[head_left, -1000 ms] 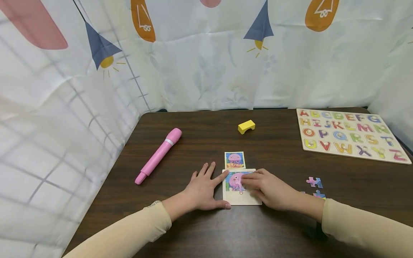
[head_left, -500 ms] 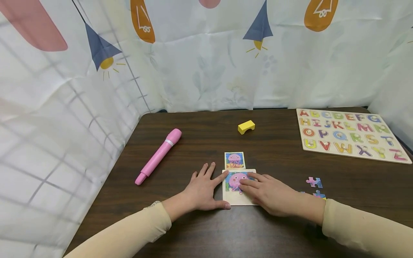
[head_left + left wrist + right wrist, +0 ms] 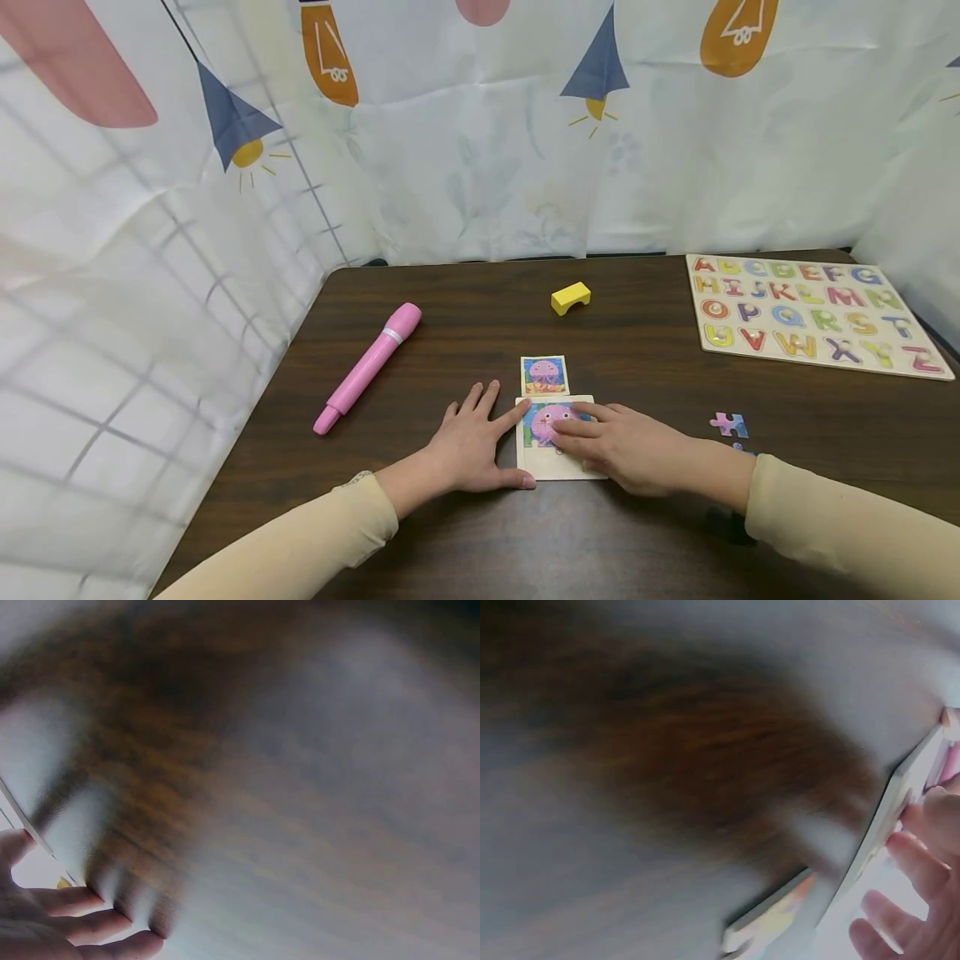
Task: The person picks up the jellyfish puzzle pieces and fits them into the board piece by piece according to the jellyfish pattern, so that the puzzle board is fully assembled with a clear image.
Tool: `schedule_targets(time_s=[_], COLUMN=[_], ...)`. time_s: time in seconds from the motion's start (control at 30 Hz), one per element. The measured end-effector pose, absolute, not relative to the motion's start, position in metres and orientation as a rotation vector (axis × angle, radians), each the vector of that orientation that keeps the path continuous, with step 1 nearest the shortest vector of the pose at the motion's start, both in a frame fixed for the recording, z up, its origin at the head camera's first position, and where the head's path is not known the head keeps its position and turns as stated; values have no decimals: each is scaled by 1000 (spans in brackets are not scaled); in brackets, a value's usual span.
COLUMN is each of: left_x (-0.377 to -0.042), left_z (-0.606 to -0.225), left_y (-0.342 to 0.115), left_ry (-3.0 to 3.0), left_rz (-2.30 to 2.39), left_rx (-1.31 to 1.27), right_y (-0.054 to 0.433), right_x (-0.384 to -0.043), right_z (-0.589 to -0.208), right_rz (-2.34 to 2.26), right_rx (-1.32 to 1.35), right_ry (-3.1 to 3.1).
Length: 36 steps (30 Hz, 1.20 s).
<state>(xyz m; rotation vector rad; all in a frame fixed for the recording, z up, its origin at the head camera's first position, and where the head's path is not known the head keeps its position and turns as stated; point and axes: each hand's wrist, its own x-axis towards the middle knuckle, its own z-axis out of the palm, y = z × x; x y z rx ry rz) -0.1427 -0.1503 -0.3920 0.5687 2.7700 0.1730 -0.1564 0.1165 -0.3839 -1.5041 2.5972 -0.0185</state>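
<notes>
A small wooden jigsaw tray (image 3: 540, 467) lies in front of me, its upper part filled with pieces forming a pink jellyfish (image 3: 545, 423). My left hand (image 3: 474, 454) rests spread on the table, index fingertip and thumb at the tray's left edge; its fingers (image 3: 97, 928) also show in the left wrist view. My right hand (image 3: 641, 450) presses its outstretched fingers on the pieces at the right, hiding part of the picture. Just above the tray lies a jellyfish picture card (image 3: 544, 377). Loose puzzle pieces (image 3: 729, 425) lie right of my right hand, one partly hidden by the forearm.
On the dark wooden table (image 3: 465, 333) a pink marker-shaped stick (image 3: 367, 369) lies at left. A yellow arched block (image 3: 571, 297) stands toward the back. An alphabet board (image 3: 817, 317) occupies the back right, and a patterned curtain (image 3: 480, 167) hangs behind.
My right hand has gone from pinching a puzzle piece over the tray to pressing with straighter fingers, and the jellyfish's right side now shows in place. My left hand has stayed put.
</notes>
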Motion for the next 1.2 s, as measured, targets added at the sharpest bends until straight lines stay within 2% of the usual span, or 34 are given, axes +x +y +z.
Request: schedule_targets(time_s=[0.3,0.57,0.9,1.2], left_x=[-144,-144,-144,-142], left_z=[-391,-394,-393,-392], left_y=[-149,-150,-150,-151], left_ry=[2769,2760,2758,2774], left_rz=[158,157,160,161], left_rx=[560,553,562,570], right_y=[124,143,224,289], right_x=[-161,-172,-188,-192], right_z=[-384,-379,-377,-393], right_rz=[-129,-730,-1022,-904], right_rx=[-1511,-1241,-747,-592], right_ry=[2544,2484,2651,2760])
